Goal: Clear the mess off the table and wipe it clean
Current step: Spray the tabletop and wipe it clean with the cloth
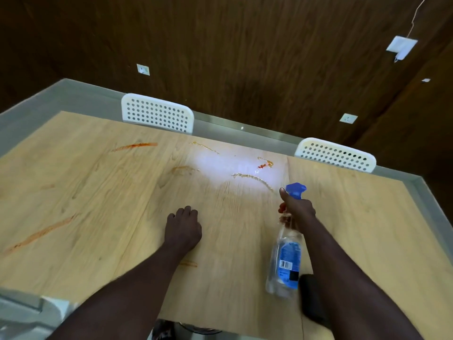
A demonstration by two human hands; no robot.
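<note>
The light wooden table [103, 182] carries several red-orange sauce smears: a streak [134, 146] at the far left, a long one [39, 233] near the left edge, and wet curved trails [255, 179] under a bright glare at the far middle. My right hand [297, 208] grips the neck of a clear spray bottle [285, 261] with a blue label; its blue trigger head [296, 190] points away from me toward the wet trails. My left hand [182, 229] rests palm down on the table centre, fingers curled, holding nothing.
Two white perforated chair backs stand at the table's far side, one left [158, 114] and one right [335, 154]. A dark wood-panelled wall with white sockets [348, 118] rises behind. A dark object [311, 298] lies under my right forearm. Something pale [27, 312] sits at the bottom left.
</note>
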